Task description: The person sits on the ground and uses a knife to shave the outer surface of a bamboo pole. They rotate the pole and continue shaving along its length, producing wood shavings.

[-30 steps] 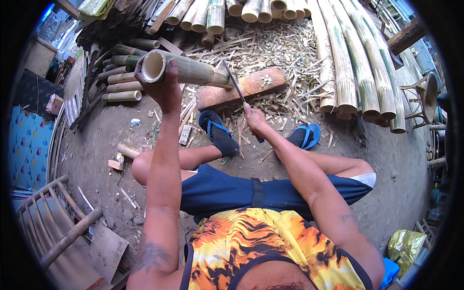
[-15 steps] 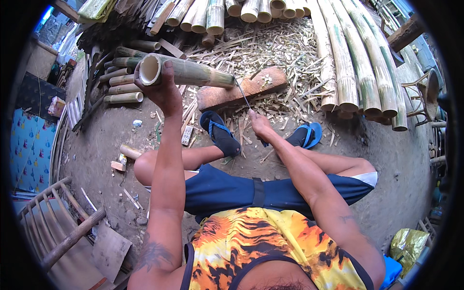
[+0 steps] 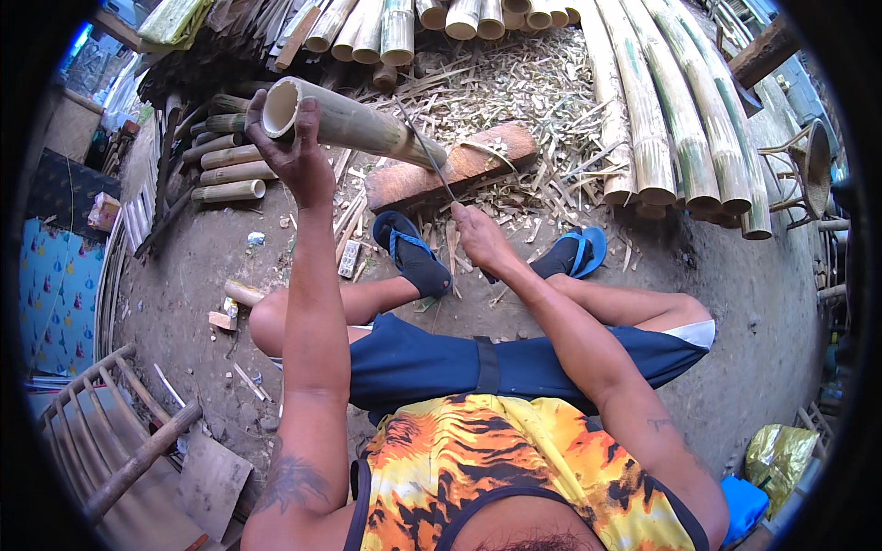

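Observation:
My left hand (image 3: 301, 173) is wrapped round the open, near-left end of a pale bamboo tube (image 3: 363, 129), thumb along its rim. The tube slopes down to the right, its other end against a reddish-brown wooden block (image 3: 404, 190) on the ground. In my right hand (image 3: 481, 241) is a knife whose handle is mostly hidden by my fingers. Its long thin blade (image 3: 426, 149) points up and left, crossing the tube near its right end. A pale curved strip (image 3: 490, 154) lies on top of the block.
Shavings (image 3: 560, 133) cover the ground beyond the block. Long bamboo poles (image 3: 675, 119) lie at the right, more cut bamboo (image 3: 397, 41) at the back. Shorter tubes (image 3: 230, 191) are stacked left. My sandalled feet (image 3: 418, 262) flank the block's near side; a slatted wooden frame (image 3: 138, 459) stands lower left.
The knife blade has swung up and left along the tube, and my right hand has shifted slightly left. My left hand and the tube's open end have moved a little up and left.

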Demonstrator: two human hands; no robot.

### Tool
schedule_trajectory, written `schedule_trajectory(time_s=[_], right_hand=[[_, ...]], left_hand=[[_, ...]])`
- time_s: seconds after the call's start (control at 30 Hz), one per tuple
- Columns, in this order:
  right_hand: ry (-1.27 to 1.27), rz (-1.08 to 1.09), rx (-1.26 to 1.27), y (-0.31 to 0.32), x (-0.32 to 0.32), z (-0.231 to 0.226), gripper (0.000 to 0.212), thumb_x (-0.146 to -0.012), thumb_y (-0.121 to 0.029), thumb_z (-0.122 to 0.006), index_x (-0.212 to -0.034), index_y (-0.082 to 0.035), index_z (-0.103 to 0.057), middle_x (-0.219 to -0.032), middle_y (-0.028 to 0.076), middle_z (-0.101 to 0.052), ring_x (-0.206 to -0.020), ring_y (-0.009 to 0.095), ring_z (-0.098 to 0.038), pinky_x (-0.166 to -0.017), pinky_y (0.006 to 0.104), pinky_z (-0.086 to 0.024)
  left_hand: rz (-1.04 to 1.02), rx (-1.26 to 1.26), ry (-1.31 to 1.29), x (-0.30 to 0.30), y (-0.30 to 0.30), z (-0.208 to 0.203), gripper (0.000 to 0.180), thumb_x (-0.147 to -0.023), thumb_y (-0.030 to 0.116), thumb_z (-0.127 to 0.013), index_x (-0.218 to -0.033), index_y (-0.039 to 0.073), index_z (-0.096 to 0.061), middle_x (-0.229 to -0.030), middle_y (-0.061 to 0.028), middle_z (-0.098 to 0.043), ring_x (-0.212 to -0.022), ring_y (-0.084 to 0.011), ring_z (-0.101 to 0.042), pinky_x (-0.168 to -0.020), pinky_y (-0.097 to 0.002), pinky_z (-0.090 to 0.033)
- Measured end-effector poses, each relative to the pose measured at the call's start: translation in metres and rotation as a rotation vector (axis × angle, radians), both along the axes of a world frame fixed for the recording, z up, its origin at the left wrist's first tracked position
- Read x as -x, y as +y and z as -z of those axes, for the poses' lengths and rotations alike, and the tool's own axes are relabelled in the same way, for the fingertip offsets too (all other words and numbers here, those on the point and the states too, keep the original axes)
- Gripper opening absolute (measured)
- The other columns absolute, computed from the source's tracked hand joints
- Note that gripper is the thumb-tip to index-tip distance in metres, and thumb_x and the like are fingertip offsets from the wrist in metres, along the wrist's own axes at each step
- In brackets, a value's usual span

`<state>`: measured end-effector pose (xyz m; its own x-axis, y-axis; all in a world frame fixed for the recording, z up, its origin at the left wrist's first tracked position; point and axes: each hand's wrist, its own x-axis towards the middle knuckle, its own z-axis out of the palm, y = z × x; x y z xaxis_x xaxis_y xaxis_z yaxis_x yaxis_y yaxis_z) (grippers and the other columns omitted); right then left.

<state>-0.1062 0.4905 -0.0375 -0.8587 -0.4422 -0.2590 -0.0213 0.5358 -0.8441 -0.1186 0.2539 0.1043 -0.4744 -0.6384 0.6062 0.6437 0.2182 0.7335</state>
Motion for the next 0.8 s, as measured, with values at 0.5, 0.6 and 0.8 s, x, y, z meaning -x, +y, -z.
schedule_trajectory(time_s=[0.5,0.6,0.8], right_hand=[[0.117,0.069,0.142,0.004,0.008,0.000,0.064,-0.103,-0.060,-0.035,-0.080,-0.003,-0.051,-0.063,0.009,-0.050,-0.057,0.027,-0.053,-0.055,0.0418,-0.041],[0.291,-0.062,0.305,0.002,-0.018,-0.018,0.062,-0.105,-0.054,-0.035,-0.082,0.001,-0.051,-0.070,0.014,-0.053,-0.063,0.032,-0.055,-0.060,0.0447,-0.042],[-0.521,0.337,-0.132,0.007,0.019,0.002,0.064,-0.099,-0.067,-0.037,-0.075,-0.009,-0.048,-0.056,0.001,-0.045,-0.040,0.013,-0.044,-0.038,0.0343,-0.038]], left_hand=[[-0.017,0.309,-0.095,-0.006,0.002,0.005,0.065,-0.084,0.036,-0.064,-0.133,-0.003,-0.048,-0.129,-0.0130,-0.052,-0.119,-0.0239,-0.051,-0.105,-0.0371,-0.038],[0.017,0.228,-0.101,-0.005,0.004,0.010,0.068,-0.080,0.035,-0.069,-0.134,-0.001,-0.048,-0.127,-0.0114,-0.053,-0.115,-0.0215,-0.053,-0.101,-0.0360,-0.041],[0.122,0.185,-0.071,-0.012,-0.007,0.013,0.075,-0.076,0.041,-0.069,-0.135,-0.001,-0.048,-0.126,-0.0101,-0.053,-0.114,-0.0213,-0.053,-0.101,-0.0362,-0.041]])
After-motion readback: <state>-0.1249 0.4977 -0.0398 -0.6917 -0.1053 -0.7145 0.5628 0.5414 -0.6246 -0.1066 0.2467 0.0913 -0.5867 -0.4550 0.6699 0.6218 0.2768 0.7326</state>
